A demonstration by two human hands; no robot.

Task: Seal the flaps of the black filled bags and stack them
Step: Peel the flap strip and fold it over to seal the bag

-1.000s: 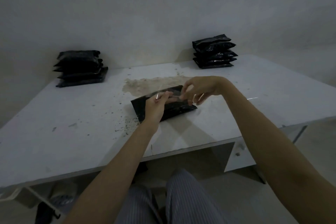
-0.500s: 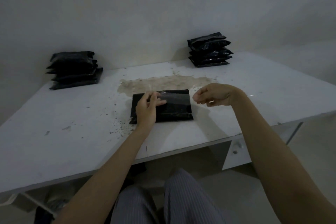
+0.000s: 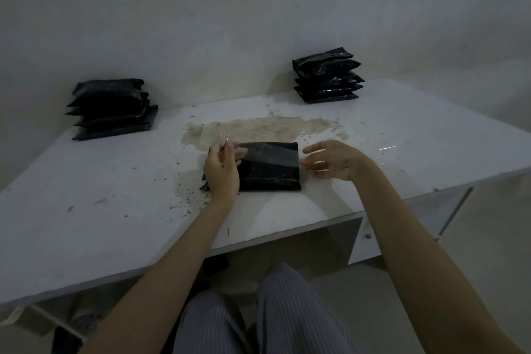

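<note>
While my left hand (image 3: 221,171) pinches the tape end on the black bag (image 3: 268,167) mid-tabletop (image 3: 86,224), my right hand (image 3: 333,162) hovers loose, gripping nothing. Next I'd guess: press the tape flat, then move it to the far stack (image 3: 327,79).

Black filled bag (image 3: 268,165): flat at table centre, long side across, a clear tape strip running over its upper half. Left stack of black bags (image 3: 110,108): far left. Right stack of black bags (image 3: 327,79): far right, by the wall.
</note>
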